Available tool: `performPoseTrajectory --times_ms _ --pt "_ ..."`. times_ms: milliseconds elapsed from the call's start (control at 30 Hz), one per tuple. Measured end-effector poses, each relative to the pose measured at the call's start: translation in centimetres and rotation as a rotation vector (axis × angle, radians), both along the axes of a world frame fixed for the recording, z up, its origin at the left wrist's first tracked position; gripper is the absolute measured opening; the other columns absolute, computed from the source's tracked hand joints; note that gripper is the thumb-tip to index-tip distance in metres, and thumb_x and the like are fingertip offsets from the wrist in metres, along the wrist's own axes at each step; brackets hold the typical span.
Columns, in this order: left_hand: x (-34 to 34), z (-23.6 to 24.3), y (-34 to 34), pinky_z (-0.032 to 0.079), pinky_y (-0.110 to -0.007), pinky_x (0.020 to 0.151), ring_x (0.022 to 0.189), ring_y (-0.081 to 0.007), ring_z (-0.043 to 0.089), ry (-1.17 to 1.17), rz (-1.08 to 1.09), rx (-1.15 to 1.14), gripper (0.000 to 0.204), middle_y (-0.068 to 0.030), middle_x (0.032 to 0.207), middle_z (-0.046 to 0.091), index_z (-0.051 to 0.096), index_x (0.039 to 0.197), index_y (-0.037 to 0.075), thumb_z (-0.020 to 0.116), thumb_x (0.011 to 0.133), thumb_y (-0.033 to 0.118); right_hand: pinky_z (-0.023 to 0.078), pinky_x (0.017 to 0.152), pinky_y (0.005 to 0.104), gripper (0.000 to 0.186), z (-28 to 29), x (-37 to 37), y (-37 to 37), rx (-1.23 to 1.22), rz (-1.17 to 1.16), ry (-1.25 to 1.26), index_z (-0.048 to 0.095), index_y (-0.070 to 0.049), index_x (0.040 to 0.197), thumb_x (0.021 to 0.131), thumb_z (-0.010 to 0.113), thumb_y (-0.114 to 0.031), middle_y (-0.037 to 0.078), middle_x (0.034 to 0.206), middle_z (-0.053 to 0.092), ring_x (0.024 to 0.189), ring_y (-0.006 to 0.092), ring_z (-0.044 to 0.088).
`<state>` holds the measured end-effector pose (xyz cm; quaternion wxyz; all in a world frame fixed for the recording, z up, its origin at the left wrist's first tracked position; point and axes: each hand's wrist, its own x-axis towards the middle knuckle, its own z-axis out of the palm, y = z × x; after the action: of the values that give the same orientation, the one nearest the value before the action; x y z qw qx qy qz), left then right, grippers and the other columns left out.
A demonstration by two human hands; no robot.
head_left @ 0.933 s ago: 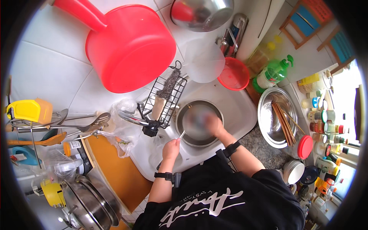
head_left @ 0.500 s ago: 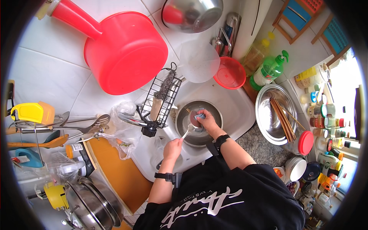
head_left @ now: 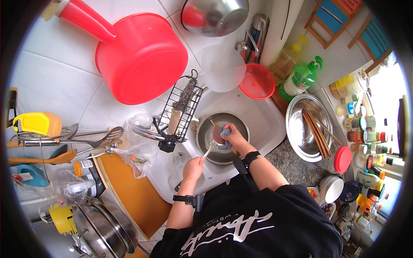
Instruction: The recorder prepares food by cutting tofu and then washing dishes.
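A round metal pan with water sits in the white sink. My left hand is closed on the handle of a light-coloured spoon, whose head is over the pan. My right hand grips a blue cloth inside the pan, against a reddish-brown round piece beside the spoon head. A thin wooden stick shows behind them, partly hidden. Left of the pan, a black wire caddy holds a grey scourer on the faucet.
A red dipper and steel bowl are at the back. A red basin and green pump bottle stand right of the faucet, above a steel bowl with chopsticks. Utensils, an orange board and stacked pots are left.
My right hand, blurred in the oldest frame, has moved slightly up and left; the blue cloth and reddish piece now show clearly. My left hand has barely moved.
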<state>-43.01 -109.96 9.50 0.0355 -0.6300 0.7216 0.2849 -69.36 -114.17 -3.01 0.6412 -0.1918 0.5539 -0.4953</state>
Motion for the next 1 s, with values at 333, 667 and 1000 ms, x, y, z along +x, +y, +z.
performPoseTrajectory --times_ms 333,667,1000 --pt "0.5 0.2 0.8 0.054 -0.060 0.076 0.085 -0.0501 0.069 0.022 -0.054 -0.043 0.049 -0.0253 0.086 0.072 0.072 0.090 0.002 0.056 0.113 0.043 0.055 0.101 0.0399 0.054 -1.6 0.0 -1.1 0.099 0.050 0.213 0.062 -0.004 0.145 0.097 0.080 -0.017 0.017 0.127 0.073 0.118 0.0255 0.070" --pt "1.5 0.8 0.7 0.054 -0.060 0.072 0.079 -0.0484 0.070 -0.066 -0.191 -0.042 0.050 -0.0250 0.081 0.072 0.072 0.087 0.003 0.056 0.112 0.043 0.052 0.109 0.0412 0.059 -0.3 -2.2 -3.6 0.001 0.486 0.319 0.066 -0.002 0.147 0.102 0.077 -0.038 0.017 0.136 0.075 0.127 0.0279 0.069" --pt "2.4 0.2 0.3 0.052 -0.059 0.078 0.089 -0.0497 0.068 0.069 -0.014 0.070 0.049 -0.0244 0.090 0.073 0.072 0.090 0.004 0.060 0.110 0.047 0.057 0.101 0.0419 0.042 1.1 -3.0 -2.0 0.077 0.345 -0.012 0.069 -0.010 0.142 0.101 0.076 -0.019 0.008 0.121 0.074 0.116 0.0222 0.071"
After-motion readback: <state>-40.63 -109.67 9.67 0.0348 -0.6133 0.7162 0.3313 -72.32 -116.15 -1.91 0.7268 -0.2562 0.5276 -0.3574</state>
